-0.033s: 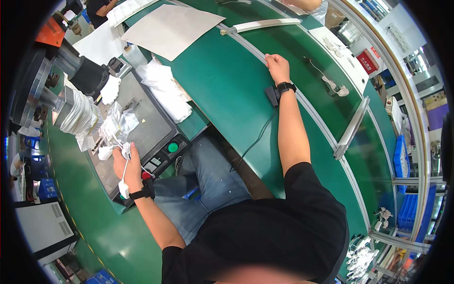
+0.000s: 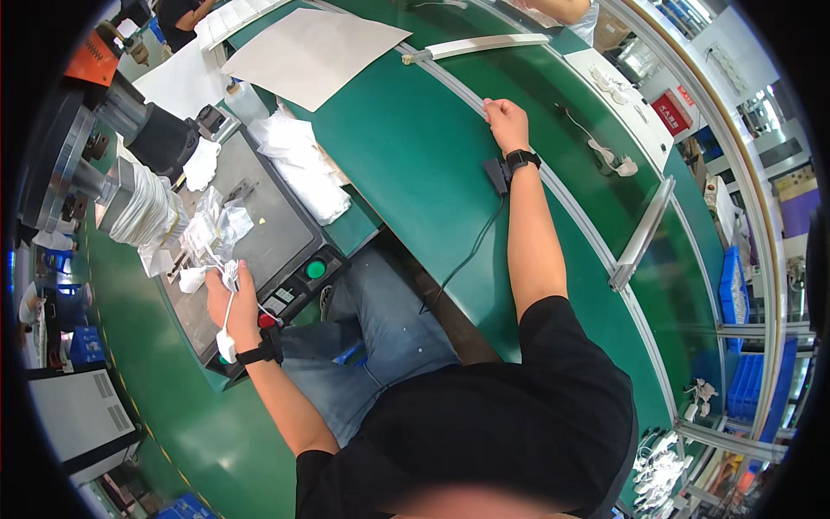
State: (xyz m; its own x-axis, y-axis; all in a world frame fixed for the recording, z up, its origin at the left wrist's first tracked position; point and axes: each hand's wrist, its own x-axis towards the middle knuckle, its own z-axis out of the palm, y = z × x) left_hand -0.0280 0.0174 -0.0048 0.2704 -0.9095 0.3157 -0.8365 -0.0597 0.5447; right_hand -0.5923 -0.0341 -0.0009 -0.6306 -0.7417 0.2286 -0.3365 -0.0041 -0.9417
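My left hand (image 2: 232,303) is closed round a coiled white cable (image 2: 230,275), over the near edge of a dark machine bed. A white plug-like end (image 2: 226,346) of that cable hangs beside my wrist. Clear plastic bags (image 2: 212,227) and more white cable lie just beyond my fingers. My right hand (image 2: 508,124) is held over the metal rail at the edge of the green table, its fingers curled together; whatever they may hold cannot be made out. A black device with a cord (image 2: 496,176) sits by my right wrist.
The machine bed (image 2: 290,203) carries a green button (image 2: 316,269) and a red one (image 2: 266,321). A press head (image 2: 156,138) stands at left. A stack of plastic bags (image 2: 311,173), a large pale sheet (image 2: 316,52) and a white cable (image 2: 603,154) lie farther off. Co-workers' arms show at the top.
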